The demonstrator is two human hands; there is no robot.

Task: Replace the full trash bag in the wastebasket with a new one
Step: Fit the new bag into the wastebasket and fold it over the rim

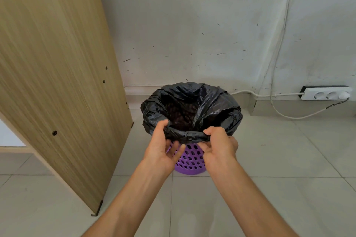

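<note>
A purple perforated wastebasket (190, 159) stands on the tiled floor against the wall. A black trash bag (217, 109) lines it, its edge folded down over the rim. My left hand (161, 146) pinches the bag's folded edge at the near left of the rim, thumb on top and fingers underneath. My right hand (219, 146) pinches the same folded edge at the near right. Through the bag's open mouth the basket's mesh shows dimly; what lies inside I cannot make out.
A tall wooden cabinet side panel (57, 75) stands close on the left. A white power strip (327, 93) with cables lies by the wall at the right. Pale floor tiles (269, 159) surround the basket.
</note>
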